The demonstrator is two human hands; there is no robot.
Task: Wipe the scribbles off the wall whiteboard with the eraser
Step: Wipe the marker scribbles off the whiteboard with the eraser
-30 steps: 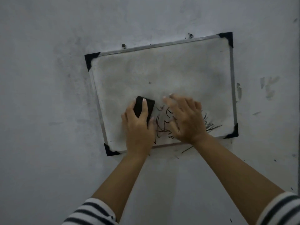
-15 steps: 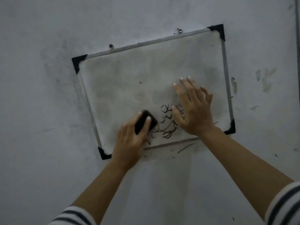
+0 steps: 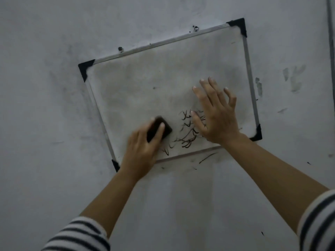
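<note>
A small whiteboard [image 3: 145, 84] with a metal frame and black corner caps hangs tilted on the grey wall. Dark scribbles [image 3: 186, 134] sit in its lower middle, between my two hands. My left hand [image 3: 141, 151] presses a black eraser [image 3: 166, 129] against the board's lower left part, just left of the scribbles. My right hand [image 3: 217, 116] lies flat on the board with fingers spread, covering the right side of the scribbles.
Two screws [image 3: 196, 29] stick out of the wall above the board's top edge. Stray marker strokes [image 3: 207, 157] and smudges [image 3: 293, 78] mark the wall below and right of the board. A vertical edge [image 3: 330, 51] runs down the far right.
My left hand slid the eraser down and to the left across the board. My right hand moved up and spread its fingers, uncovering more scribbles. The view shifted slightly.
</note>
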